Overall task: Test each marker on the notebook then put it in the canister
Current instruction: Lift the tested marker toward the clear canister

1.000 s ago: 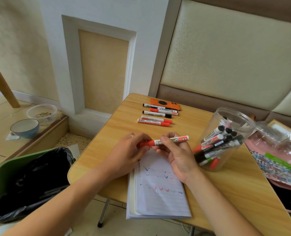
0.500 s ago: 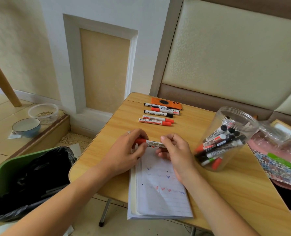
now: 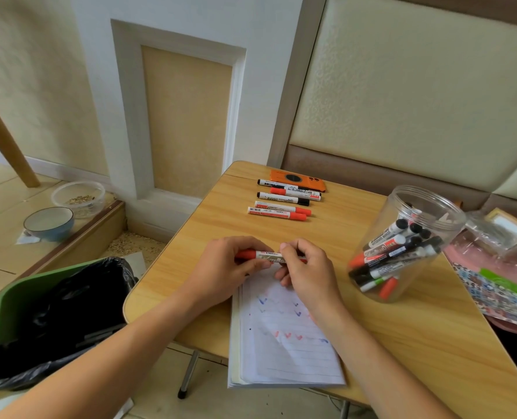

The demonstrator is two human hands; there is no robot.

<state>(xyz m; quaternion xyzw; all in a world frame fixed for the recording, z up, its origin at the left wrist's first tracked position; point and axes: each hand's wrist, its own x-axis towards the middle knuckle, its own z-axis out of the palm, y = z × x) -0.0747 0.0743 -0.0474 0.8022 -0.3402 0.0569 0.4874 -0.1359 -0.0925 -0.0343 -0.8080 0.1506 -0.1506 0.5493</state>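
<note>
A single head-worn camera looks forward and steeply down from above the near edge of the wooden surface (image 3: 402,343), close enough that both forearms enter from the bottom of the frame. It faces a panelled wall and padded backrest beyond the far edge. The wide lens bends straight lines near the borders, so the surface's corners are probably less rounded than they appear. Off to the left, the floor and a green bin (image 3: 6,309) fall within view.
</note>
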